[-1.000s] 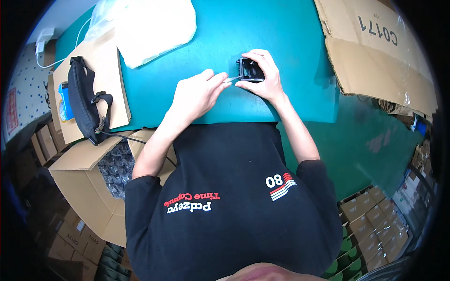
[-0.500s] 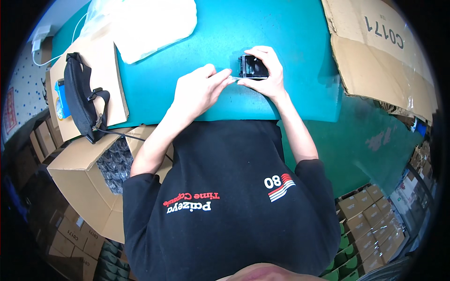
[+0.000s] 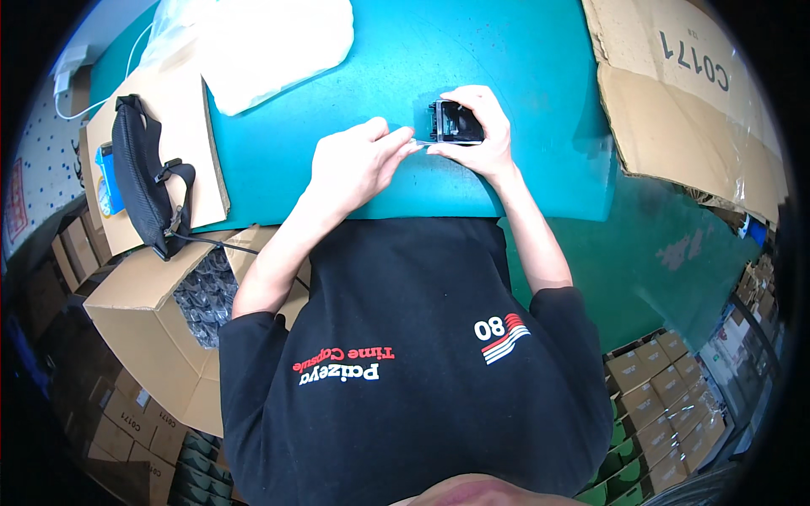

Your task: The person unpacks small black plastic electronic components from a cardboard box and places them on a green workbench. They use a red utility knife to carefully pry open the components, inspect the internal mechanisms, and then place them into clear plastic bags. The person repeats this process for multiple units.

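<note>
Over the green table mat, my right hand is curled round a small, glossy black box-shaped device. Its thumb lies along the near edge and its fingers wrap the far side. Short black parts stick out of the device's left end. My left hand is closed in a pinch just left of the device. A thin pale strip runs from its fingertips to the device's near left corner; whether it is attached there, I cannot tell.
A white plastic bag lies at the far left. A black strap pouch rests on cardboard at the left. Below it stands an open carton with dark wrapped items. A large carton occupies the far right.
My left hand has shifted very slightly left, still pinching. The right hand keeps the black device in nearly the same place.
</note>
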A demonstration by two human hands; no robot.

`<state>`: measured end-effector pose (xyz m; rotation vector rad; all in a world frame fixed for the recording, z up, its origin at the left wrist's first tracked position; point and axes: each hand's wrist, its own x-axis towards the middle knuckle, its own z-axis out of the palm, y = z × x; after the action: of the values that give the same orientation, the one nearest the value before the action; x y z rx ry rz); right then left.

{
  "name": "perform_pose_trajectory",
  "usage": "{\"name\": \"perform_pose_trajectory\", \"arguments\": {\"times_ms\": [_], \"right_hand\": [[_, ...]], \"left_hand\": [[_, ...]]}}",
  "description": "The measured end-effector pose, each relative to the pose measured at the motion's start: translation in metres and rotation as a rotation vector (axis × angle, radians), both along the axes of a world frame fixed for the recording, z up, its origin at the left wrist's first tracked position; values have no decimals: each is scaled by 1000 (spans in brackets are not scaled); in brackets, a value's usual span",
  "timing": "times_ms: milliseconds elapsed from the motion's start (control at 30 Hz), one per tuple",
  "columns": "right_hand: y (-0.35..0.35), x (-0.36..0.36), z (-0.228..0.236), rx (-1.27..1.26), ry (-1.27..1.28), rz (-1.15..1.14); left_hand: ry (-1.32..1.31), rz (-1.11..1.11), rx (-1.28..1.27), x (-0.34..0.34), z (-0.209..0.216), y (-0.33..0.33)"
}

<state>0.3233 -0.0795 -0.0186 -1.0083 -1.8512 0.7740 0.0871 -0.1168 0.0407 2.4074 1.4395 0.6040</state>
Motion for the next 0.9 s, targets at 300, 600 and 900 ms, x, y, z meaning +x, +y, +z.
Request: {"name": "perform_pose_trajectory", "arguments": {"times_ms": [300,600,900], "right_hand": [[3,0,0,-2,-6,19],[2,-1,-1,-25,-13,12],[3,-3,3,3,-4,-8]], "left_hand": [[25,1,-22,0,3,4],[39,1,-53,1,1,8],[39,-3,-17,3,6,8]]}}
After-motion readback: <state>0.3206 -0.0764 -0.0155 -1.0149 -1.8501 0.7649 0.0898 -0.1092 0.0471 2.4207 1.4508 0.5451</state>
